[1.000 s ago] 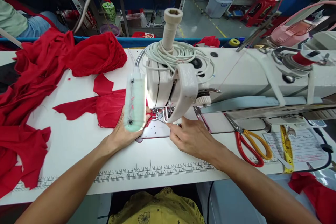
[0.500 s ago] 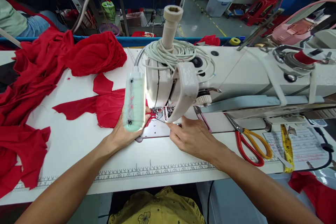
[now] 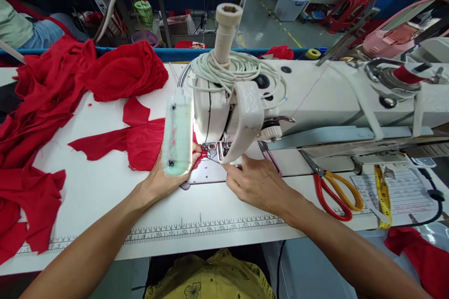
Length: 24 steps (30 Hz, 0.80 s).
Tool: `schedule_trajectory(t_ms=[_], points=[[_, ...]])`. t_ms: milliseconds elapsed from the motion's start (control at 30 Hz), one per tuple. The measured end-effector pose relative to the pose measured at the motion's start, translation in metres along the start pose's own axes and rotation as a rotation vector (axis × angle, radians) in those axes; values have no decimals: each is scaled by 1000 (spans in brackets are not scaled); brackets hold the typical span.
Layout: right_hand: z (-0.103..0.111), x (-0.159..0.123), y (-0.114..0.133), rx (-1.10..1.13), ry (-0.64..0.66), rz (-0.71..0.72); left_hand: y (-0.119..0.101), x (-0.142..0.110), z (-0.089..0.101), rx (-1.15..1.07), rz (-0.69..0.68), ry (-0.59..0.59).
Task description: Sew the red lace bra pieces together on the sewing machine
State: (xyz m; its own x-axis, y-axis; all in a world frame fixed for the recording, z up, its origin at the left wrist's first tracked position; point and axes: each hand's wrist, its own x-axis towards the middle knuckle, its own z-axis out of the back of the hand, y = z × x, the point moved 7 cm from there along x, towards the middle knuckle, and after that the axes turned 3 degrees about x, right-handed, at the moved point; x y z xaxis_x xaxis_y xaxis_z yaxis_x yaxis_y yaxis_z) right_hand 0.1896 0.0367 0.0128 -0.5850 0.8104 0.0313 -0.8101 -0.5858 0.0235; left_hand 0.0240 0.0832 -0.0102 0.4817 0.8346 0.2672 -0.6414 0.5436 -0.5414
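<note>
At the far left, a heap of red fabric (image 3: pixel 45 98) spreads over the white sewing table (image 3: pixel 105 215), with a folded red bundle (image 3: pixel 131 72) against its right side. Next comes the red garment piece (image 3: pixel 144 147), flat on the table, its long axis running left to right, roughly along the printed ruler (image 3: pixel 210 229). A narrow, tapered tail points left; the broader, frayed-edged part lies toward the right, and a squarish red flap (image 3: pixel 136 111) at its upper edge points away from the person. Its right end reaches the presser foot (image 3: pixel 211 148) of the sewing machine (image 3: pixel 213 107).

The left hand (image 3: pixel 169 181) rests on this right part, fingertips touching the cloth just beside the foot; the lamp (image 3: pixel 177 135) hides much of it, so whether it pinches or only presses cannot be told. The right hand (image 3: pixel 257 181) is right of the foot, fingers partly curled, index reaching left; any grip is hidden. Just beyond are pink-handled tweezers (image 3: pixel 271 159), then scissors (image 3: pixel 333 189), blades toward the upper left, and a yellow tape measure (image 3: pixel 383 198) across a paper form (image 3: pixel 412 191).
</note>
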Motion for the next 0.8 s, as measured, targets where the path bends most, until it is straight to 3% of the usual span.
schedule_trajectory(t_ms=[500,700,800], points=[[4,1,2,25,-49,0,2,1,1,13,38,-5],[4,1,0,34,-39,-15,1,-6,-3,56,-61,95],[4,1,1,32,-36,-10,7,-10,-1,115,-32,47]])
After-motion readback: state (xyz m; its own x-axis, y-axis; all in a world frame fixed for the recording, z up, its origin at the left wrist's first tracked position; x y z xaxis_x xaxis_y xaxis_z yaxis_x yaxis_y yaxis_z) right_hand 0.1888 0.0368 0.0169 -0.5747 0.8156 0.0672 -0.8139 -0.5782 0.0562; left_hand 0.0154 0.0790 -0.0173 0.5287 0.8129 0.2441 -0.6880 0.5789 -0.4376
